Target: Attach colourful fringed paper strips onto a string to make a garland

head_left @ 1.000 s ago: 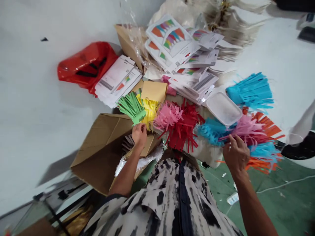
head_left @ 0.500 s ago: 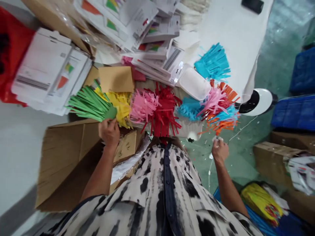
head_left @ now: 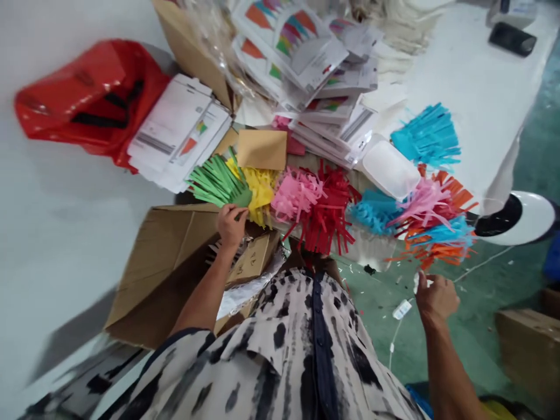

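Note:
My left hand (head_left: 231, 226) pinches the solid base of a green fringed paper tassel (head_left: 221, 182), whose strips fan out up and to the left. Beside it lies a yellow fringed tassel (head_left: 261, 192), then pink (head_left: 295, 195) and dark red (head_left: 326, 210) ones along the table's near edge. My right hand (head_left: 437, 300) is closed, below a pile of orange, pink and blue fringed tassels (head_left: 437, 224). Something small and whitish shows at its fingertips, too unclear to name. A blue tassel (head_left: 378, 211) lies between red and that pile; another blue tassel (head_left: 429, 137) is higher up.
Stacked printed packets (head_left: 306, 64) fill the table's back middle, with white packets (head_left: 179, 131) and a red bag (head_left: 96, 96) further left. A brown card piece (head_left: 262, 150), a white oblong object (head_left: 391, 166) and a dark phone-like object (head_left: 511, 39) are around. An open carton (head_left: 153, 268) stands below left.
The view has shifted, so most things sit further right and the red bag shows more fully. My left hand stays at the green tassel's base; my right hand stays below the tassel pile.

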The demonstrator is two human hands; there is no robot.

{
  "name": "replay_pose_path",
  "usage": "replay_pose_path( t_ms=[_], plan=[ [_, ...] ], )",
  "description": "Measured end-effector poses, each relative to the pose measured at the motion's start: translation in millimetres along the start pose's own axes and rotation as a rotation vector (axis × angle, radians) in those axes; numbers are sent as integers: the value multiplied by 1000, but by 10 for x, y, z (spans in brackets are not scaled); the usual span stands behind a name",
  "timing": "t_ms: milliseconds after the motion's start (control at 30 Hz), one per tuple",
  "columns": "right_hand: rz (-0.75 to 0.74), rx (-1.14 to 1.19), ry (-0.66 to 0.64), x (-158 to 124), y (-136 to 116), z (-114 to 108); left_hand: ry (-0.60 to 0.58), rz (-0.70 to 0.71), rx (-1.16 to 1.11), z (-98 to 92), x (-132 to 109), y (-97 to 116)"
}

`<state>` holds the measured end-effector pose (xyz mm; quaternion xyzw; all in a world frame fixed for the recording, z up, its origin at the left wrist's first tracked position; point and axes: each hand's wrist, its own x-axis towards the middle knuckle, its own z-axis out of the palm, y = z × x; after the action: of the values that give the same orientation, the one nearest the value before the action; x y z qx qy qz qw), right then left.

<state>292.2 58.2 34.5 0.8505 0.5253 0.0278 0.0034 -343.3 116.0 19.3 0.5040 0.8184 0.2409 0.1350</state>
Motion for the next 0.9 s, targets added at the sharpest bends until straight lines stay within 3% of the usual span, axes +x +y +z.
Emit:
replay_pose_path(
  t_ms=[100,267,367,433,567,733,900],
  plan=[
    [-227,191,44,10,-843,-221,16,-48,-135,-38,5,-12],
    [-811,516,-130,-190,-2837,-657,29,-114,-361,-124,97,-51],
    [-1072,429,-210,-372,-3834,-756,27,-89,-422,-190,173,-79],
    [-1161,282,-259,-477,-4299,-729,-1,-66,-414,-222,174,-83],
    [-1250,167,-285,-704,-4795,-590,-118,-70,-189,-183,-38,-9],
    [-1502,73,-373,-905,-4988,-494,-214,-96,47,-51,-398,97],
    [-1247,-45,-277,-539,-4978,-496,-186,-119,125,-92,-338,-98]
  ],
)
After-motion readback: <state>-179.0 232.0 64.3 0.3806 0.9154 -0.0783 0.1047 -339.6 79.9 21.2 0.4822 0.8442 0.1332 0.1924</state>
